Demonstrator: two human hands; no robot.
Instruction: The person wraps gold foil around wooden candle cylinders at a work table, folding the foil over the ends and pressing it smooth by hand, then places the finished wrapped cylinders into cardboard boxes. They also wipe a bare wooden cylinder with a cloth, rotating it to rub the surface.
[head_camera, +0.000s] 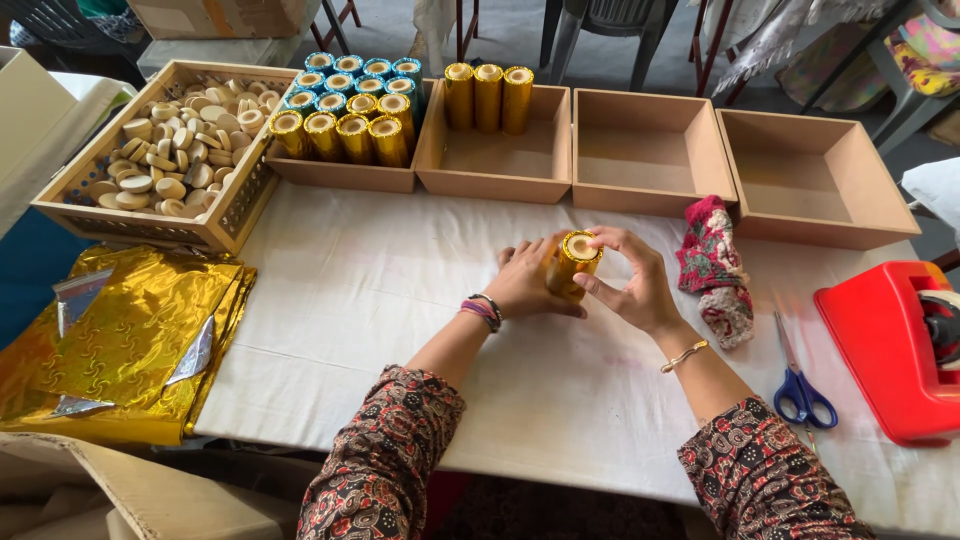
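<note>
A short cylinder wrapped in gold foil stands on the white cloth in the middle of the table. My left hand cups its left side. My right hand grips its right side, fingertips at the top rim where the foil folds over the pale core. Both hands are closed around the cylinder.
Behind stand a basket of pale round discs, a box of gold and blue wrapped cylinders, a box with three gold cylinders and two bare boxes. Gold foil sheets lie left; a crocheted cloth, scissors and red tape dispenser lie right.
</note>
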